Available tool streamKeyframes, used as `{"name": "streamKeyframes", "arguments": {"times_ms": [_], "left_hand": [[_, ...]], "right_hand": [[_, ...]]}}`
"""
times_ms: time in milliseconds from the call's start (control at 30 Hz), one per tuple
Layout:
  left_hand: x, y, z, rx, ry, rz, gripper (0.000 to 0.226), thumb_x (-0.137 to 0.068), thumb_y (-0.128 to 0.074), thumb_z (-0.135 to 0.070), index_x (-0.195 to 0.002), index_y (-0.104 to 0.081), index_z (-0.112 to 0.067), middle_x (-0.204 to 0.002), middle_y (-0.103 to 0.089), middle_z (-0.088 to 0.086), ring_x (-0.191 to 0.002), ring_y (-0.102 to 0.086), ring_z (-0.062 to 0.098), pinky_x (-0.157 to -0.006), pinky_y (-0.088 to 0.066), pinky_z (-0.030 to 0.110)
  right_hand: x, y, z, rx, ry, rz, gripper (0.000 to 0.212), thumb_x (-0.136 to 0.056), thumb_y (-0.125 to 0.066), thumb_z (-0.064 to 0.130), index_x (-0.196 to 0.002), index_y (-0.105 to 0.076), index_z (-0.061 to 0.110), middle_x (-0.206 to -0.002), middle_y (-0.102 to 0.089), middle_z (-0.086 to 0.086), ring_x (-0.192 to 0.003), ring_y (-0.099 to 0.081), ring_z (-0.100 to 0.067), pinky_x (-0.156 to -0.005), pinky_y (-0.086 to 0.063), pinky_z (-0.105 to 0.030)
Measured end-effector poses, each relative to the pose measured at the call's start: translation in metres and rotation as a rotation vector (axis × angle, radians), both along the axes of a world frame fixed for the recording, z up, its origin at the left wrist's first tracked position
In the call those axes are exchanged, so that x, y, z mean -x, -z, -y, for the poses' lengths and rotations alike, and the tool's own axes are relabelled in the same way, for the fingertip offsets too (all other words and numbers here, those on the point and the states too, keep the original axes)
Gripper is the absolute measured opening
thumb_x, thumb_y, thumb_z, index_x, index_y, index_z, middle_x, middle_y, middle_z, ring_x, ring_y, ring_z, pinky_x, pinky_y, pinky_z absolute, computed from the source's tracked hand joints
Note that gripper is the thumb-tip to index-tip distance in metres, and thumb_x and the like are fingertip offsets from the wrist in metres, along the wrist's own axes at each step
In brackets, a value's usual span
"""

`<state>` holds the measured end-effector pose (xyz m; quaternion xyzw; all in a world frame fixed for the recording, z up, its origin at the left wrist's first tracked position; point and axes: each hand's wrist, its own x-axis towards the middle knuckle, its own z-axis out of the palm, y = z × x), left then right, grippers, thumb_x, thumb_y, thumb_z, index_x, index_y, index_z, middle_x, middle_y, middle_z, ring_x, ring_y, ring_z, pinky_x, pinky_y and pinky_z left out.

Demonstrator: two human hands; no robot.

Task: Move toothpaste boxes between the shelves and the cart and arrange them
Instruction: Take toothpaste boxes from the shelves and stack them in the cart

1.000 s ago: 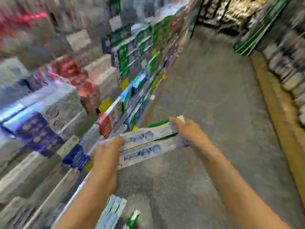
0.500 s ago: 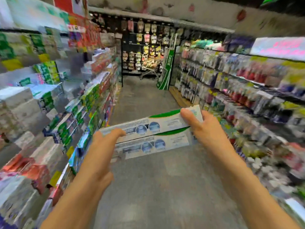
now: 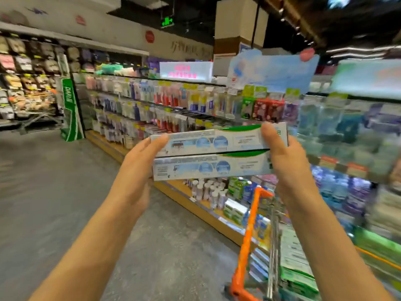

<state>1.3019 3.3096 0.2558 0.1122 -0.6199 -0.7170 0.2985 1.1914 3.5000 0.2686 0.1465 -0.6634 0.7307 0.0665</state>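
A: How many toothpaste boxes are held?

B: Two are counted. An upper toothpaste box point(image 3: 217, 140) is stacked directly on a lower toothpaste box point(image 3: 212, 167), long sides touching, both held level in the air at chest height over the aisle floor point(image 3: 54, 203). White faces with a green curved stripe and blue round pictures are shown on each.

A: And how are they held?

B: Two hands are seen. The stack's left end is clasped by the left hand point(image 3: 138, 170), its thumb laid across the upper box's face and the other fingers hidden behind. The right end is clasped by the right hand point(image 3: 284, 161), thumb laid over the upper box's front, the remaining fingers hidden behind the boxes.

A: What is placed around them?

B: One cart point(image 3: 256, 246) with an orange frame is seen below the right forearm, at the lower right, and more boxes point(image 3: 297, 268) are lain inside it; their number cannot be told through blur. Shelves point(image 3: 173, 105) of hanging packs are ranged behind the held boxes, and part of them is blocked from view by the stack and the hands. A green standing sign point(image 3: 70, 111) is set at the shelf's far end.
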Motion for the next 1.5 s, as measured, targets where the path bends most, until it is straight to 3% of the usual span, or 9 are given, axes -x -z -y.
{"name": "streamKeyframes", "arguments": {"times_ms": [67,200,300,700,833,1033,1167,1367,1500], "left_hand": [[0.039,0.006,-0.054,-0.062,0.125,-0.028,0.046,-0.077,-0.054,-0.053,-0.111,-0.066,-0.026,-0.105,-0.071,-0.004,-0.09,-0.068,0.012,-0.073,-0.048,0.032],[0.105,0.032,-0.176,-0.236,0.375,0.028,0.056,-0.072,-0.056,-0.05,-0.119,-0.059,-0.019,-0.093,-0.07,0.003,-0.064,-0.068,0.017,-0.047,-0.053,0.028],[0.147,0.056,-0.254,-0.276,0.504,0.107,0.081,-0.058,-0.061,-0.05,-0.129,-0.054,-0.011,-0.095,-0.067,0.009,-0.066,-0.066,0.02,-0.05,-0.053,0.028],[0.252,0.138,-0.4,-0.281,0.747,0.416,0.052,-0.061,-0.064,-0.046,-0.102,-0.064,-0.015,-0.079,-0.072,0.003,-0.063,-0.069,0.017,-0.049,-0.054,0.029],[0.273,0.175,-0.421,-0.246,0.841,0.525,0.054,-0.073,-0.066,-0.043,-0.118,-0.061,-0.013,-0.096,-0.072,0.01,-0.074,-0.071,0.024,-0.049,-0.055,0.029],[0.3,0.215,-0.462,-0.092,0.912,0.637,0.042,-0.082,-0.066,-0.036,-0.115,-0.062,-0.01,-0.096,-0.07,0.018,-0.07,-0.068,0.031,-0.049,-0.053,0.035],[0.317,0.226,-0.507,0.099,0.982,0.612,0.027,-0.083,-0.069,-0.031,-0.103,-0.062,-0.014,-0.085,-0.067,0.02,-0.062,-0.065,0.035,-0.053,-0.053,0.048],[0.358,0.253,-0.569,0.223,0.976,0.638,0.017,-0.083,-0.07,-0.012,-0.091,-0.057,-0.02,-0.089,-0.057,-0.009,-0.049,-0.054,-0.018,-0.041,-0.04,0.004],[0.395,0.279,-0.588,0.305,0.885,0.738,0.021,-0.08,-0.074,-0.021,-0.097,-0.062,-0.023,-0.112,-0.061,0.002,-0.092,-0.06,0.001,-0.076,-0.047,0.019]], "right_hand": [[0.015,0.001,-0.067,0.04,0.122,-0.008,0.043,-0.087,-0.057,0.043,-0.108,-0.062,0.005,-0.092,-0.07,-0.005,-0.064,-0.068,-0.006,-0.048,-0.05,-0.019],[0.034,0.017,-0.192,0.041,0.275,0.013,0.055,-0.078,-0.059,0.047,-0.11,-0.062,0.002,-0.1,-0.07,-0.013,-0.079,-0.069,-0.022,-0.05,-0.053,-0.025],[0.044,0.033,-0.271,-0.003,0.377,0.033,0.064,-0.068,-0.058,0.053,-0.11,-0.062,0.005,-0.098,-0.071,-0.011,-0.084,-0.07,-0.023,-0.057,-0.057,-0.029],[0.078,0.127,-0.435,-0.094,0.556,0.36,0.06,-0.07,-0.058,0.063,-0.107,-0.065,0.017,-0.102,-0.071,-0.004,-0.091,-0.069,-0.022,-0.074,-0.053,-0.038],[0.076,0.161,-0.464,-0.145,0.48,0.643,0.068,-0.062,-0.069,0.061,-0.113,-0.064,0.016,-0.103,-0.072,-0.005,-0.096,-0.068,-0.026,-0.089,-0.052,-0.047],[0.082,0.181,-0.507,-0.491,0.656,0.678,0.059,-0.08,-0.069,0.042,-0.129,-0.052,0.013,-0.123,-0.057,-0.005,-0.106,-0.054,-0.018,-0.084,-0.04,-0.031],[0.128,0.194,-0.526,-0.772,0.34,0.675,0.071,-0.08,-0.071,0.04,-0.14,-0.04,0.021,-0.14,-0.046,0.001,-0.127,-0.045,-0.017,-0.1,-0.04,-0.033],[0.205,0.262,-0.567,-0.846,-0.098,0.779,0.071,-0.079,-0.073,0.037,-0.141,-0.04,0.028,-0.132,-0.049,-0.002,-0.118,-0.048,-0.018,-0.095,-0.043,-0.032],[0.243,0.307,-0.597,-0.815,-0.16,0.775,0.068,-0.078,-0.074,0.037,-0.137,-0.044,0.024,-0.121,-0.051,-0.002,-0.108,-0.049,-0.018,-0.089,-0.041,-0.031]]}}
